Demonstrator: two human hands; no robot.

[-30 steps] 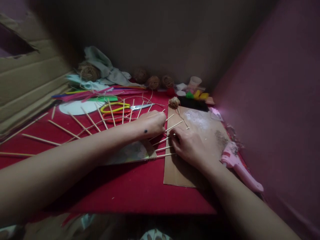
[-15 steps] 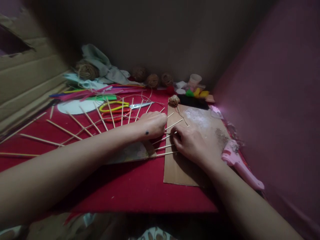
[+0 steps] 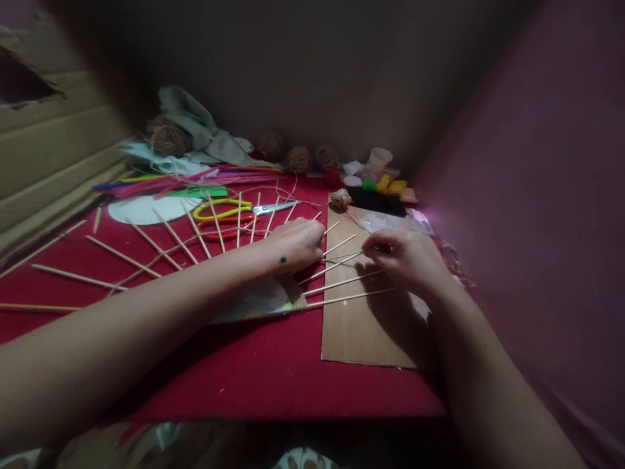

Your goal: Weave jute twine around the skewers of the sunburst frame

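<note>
My right hand (image 3: 410, 260) is closed in a pinch on thin brown twine, above a cardboard sheet (image 3: 349, 335). The twine (image 3: 344, 258) stretches left toward my left hand (image 3: 301, 245), and a strand also leads back to a small twine ball (image 3: 340, 198). Knuckles up, my left hand is closed over the edge of a fan-like piece (image 3: 256, 301); what its fingers grip is hidden. Thin wooden sticks (image 3: 342, 284) radiate from this piece, whose near right corner is wrapped with twine (image 3: 296, 298). My left forearm covers much of it.
Scissors (image 3: 224, 208) with yellow and red handles lie behind the sticks, beside a white oval (image 3: 149, 210). Farther back are coloured strips (image 3: 205, 181), several twine balls (image 3: 297, 158), crumpled cloth (image 3: 195, 124) and a plastic cup (image 3: 379, 158). A pink wall (image 3: 537, 228) bounds the right.
My right hand has moved right and slightly up, drawing the twine out from the sticks. My left hand has hardly moved. The pink glue gun is now hidden behind my right arm.
</note>
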